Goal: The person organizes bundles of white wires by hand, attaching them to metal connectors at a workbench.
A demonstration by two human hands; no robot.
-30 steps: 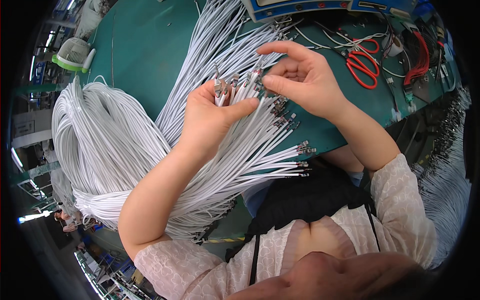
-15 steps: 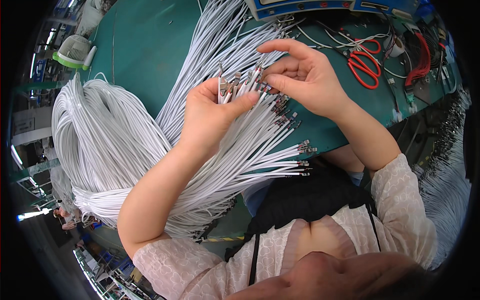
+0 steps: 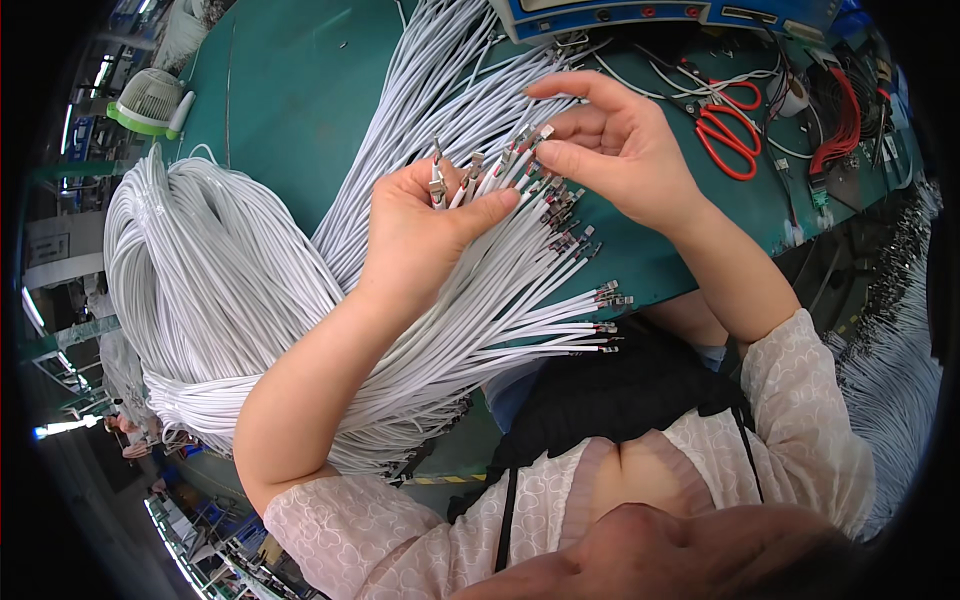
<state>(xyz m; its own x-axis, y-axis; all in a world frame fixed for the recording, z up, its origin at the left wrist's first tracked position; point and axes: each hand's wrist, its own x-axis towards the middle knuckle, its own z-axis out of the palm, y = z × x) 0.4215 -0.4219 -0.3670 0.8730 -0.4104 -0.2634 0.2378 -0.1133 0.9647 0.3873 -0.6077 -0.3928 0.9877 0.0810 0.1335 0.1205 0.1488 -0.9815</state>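
I have the left hand [image 3: 415, 232] clamped on white cables [image 3: 489, 186]; the right hand [image 3: 628, 160] is at their crimp terminals [image 3: 546, 132], its grip I cannot tell.

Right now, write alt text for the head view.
A person's left hand grips white cables near their metal ends, the right hand close beside them. A thick cable bundle lies left; red-handled scissors lie right, on a green table.

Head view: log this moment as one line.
left hand: holds cables | right hand: at metal tips, grip unclear | scissors: on table, right of hands
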